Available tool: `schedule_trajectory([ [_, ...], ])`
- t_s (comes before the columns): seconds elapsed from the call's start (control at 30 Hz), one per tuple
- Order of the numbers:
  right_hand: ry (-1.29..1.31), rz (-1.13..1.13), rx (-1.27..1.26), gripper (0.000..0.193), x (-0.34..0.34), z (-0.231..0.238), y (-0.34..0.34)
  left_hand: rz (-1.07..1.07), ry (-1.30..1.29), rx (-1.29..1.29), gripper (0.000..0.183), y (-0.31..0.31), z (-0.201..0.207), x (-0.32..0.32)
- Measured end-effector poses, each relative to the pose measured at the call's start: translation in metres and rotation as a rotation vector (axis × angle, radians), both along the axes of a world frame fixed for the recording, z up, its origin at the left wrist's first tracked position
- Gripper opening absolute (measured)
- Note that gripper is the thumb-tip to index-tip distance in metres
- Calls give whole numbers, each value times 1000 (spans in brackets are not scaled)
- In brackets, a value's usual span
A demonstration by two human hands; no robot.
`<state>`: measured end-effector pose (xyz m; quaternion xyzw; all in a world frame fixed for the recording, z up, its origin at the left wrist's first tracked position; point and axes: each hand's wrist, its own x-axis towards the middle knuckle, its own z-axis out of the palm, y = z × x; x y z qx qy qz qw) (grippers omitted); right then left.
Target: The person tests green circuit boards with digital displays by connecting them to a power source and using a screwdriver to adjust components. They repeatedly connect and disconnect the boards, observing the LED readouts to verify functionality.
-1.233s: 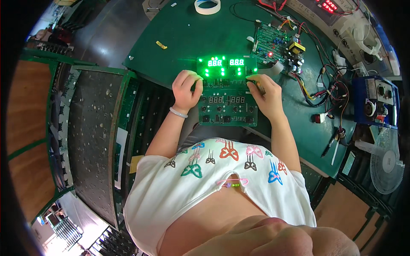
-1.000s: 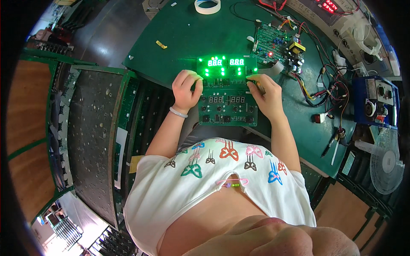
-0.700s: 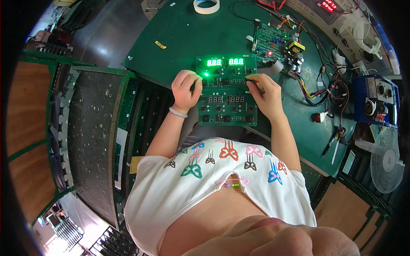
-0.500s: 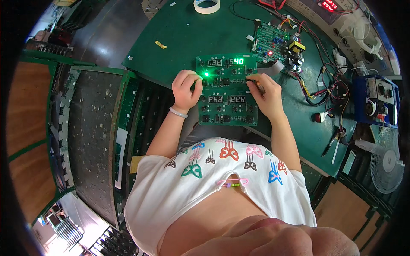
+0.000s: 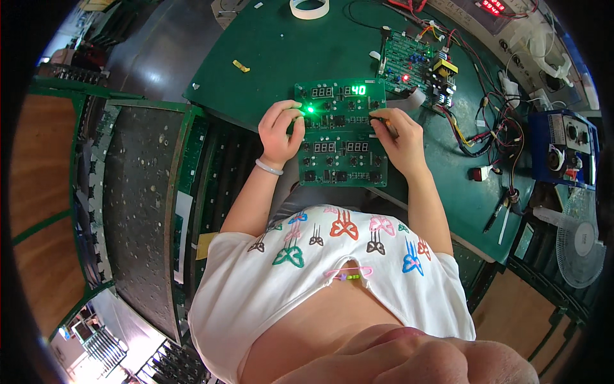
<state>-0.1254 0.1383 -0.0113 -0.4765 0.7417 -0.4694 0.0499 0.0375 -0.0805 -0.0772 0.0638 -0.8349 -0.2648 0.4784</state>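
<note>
A green circuit board panel [image 5: 348, 134] extends over the table's front edge, with two rows of digit displays. On its upper row a digit display [image 5: 359, 91] glows green, and a bright green light [image 5: 311, 109] shines near the left edge. At that edge my left hand [image 5: 279, 133] closes its fingers on the panel, just beside the light. My right hand [image 5: 403, 139] pinches the panel's right edge; a small dark piece shows between its fingers, too hidden to name. A grey ribbon cable [image 5: 414, 98] leads off the panel's upper right side.
Right of the panel lies a powered green board [image 5: 409, 67] with a red light, joined to tangled wires [image 5: 492, 137]. Farther right are a blue instrument box [image 5: 563, 148] and a fan [image 5: 579, 240]. A tape roll [image 5: 309, 8] and yellow scrap [image 5: 240, 66] lie on the green table [image 5: 256, 38].
My left fingers have shifted slightly at the panel's left edge, with one fingertip higher beside the green light. My right hand keeps its place; the panel has hardly moved.
</note>
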Motion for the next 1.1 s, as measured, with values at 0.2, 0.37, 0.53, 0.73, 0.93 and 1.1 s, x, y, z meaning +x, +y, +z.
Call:
schedule_trajectory([
  [0.2,19,-11,-9,13,-1,0,-2,3,-20,6,5,1,2,0],
  [0.37,58,-39,5,12,-2,8,-4,-6,5,-26,6,-1,2,-1],
  [0.53,54,-103,-6,16,-1,5,-8,6,6,-30,6,0,4,-1],
  [0.73,23,-166,-8,23,3,3,-14,6,7,-35,5,-1,2,-1],
  [0.93,100,-226,32,27,9,10,-20,4,13,-43,5,-2,1,-1],
  [1.1,275,-324,109,25,17,7,-25,0,17,-44,5,-2,1,-1],
])
